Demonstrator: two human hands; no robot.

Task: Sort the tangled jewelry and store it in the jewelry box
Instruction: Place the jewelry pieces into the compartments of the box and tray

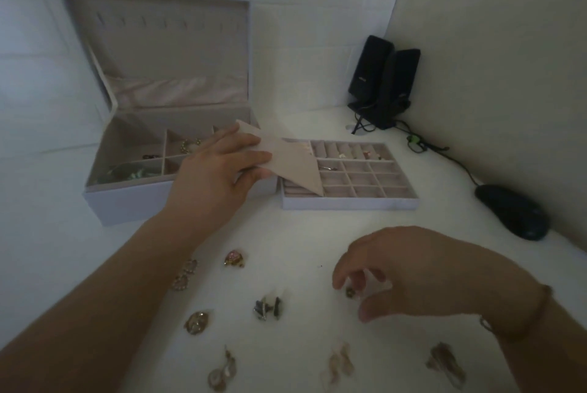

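Writing: a small mark on the left speaker (368, 65), too blurred to read.
Jewelry box (133, 198): far left, lid upright, long axis left to right.
Tray (349, 202): just right of the box, same axis.
Left hand (219, 167): pinches a beige flap (295, 167), tilted over the tray.
Right hand (397, 272): near right, fingers curled around a small earring (350, 292).
Loose earrings (197, 322): scattered near.

White table (298, 227), jewelry box (127, 202) (lid open), divider tray (349, 202), scattered earrings (197, 322); speakers (384, 81), mouse (511, 214)
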